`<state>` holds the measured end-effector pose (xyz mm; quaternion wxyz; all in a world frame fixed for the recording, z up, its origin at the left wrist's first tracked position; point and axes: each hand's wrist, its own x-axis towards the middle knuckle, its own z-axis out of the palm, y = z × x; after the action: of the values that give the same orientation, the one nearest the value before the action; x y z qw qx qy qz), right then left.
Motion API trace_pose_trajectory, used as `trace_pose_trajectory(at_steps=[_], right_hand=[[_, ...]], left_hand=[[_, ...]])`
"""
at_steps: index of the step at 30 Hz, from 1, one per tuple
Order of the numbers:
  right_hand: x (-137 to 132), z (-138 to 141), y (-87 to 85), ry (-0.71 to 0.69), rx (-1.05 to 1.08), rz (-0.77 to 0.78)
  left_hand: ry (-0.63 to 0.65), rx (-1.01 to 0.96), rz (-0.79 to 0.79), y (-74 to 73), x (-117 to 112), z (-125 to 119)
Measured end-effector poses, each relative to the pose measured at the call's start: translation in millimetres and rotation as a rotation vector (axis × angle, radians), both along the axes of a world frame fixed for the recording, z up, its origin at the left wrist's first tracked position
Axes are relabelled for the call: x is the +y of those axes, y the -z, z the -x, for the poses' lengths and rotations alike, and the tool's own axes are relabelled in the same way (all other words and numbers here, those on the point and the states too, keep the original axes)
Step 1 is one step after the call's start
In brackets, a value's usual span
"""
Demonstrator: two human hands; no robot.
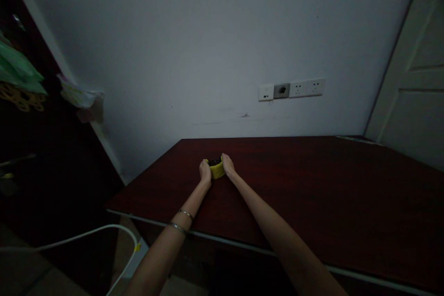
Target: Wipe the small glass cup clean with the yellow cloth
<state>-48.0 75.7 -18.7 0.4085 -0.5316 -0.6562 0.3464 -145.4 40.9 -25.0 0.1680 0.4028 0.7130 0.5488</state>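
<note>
Both forearms stretch away from the camera over the near edge of the bench (312, 194), a dark red wooden top, and meet far out toward the wall. Two thin bangles (182, 221) ring the left wrist.

Between the hands sits a small yellow object (217, 169) with a dark top, resting on the bench about midway between its near edge and the wall. The left hand (205, 172) presses against its left side and the right hand (228, 165) against its right side, so the thing lies directly between the two palms, neither hand nearer than the other. Both hands are curled partway closed around it, cupping its sides. Whether the fingers wrap fully round the far side cannot be told at this distance and in this dim light. The object looks squat and roundish, with no clear long axis.

Behind, a row of sockets (292, 89) is set in the pale wall. A white cable (86, 233) loops over the floor at the left.
</note>
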Motion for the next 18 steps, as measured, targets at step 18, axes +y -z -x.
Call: trace_pose_trajectory(at_steps=[18], right_hand=[[-7.3, -34.9, -6.1, 0.124, 0.261, 0.005]], left_hand=[[0.149, -0.426, -0.085, -7.7, 13.0, -39.8]])
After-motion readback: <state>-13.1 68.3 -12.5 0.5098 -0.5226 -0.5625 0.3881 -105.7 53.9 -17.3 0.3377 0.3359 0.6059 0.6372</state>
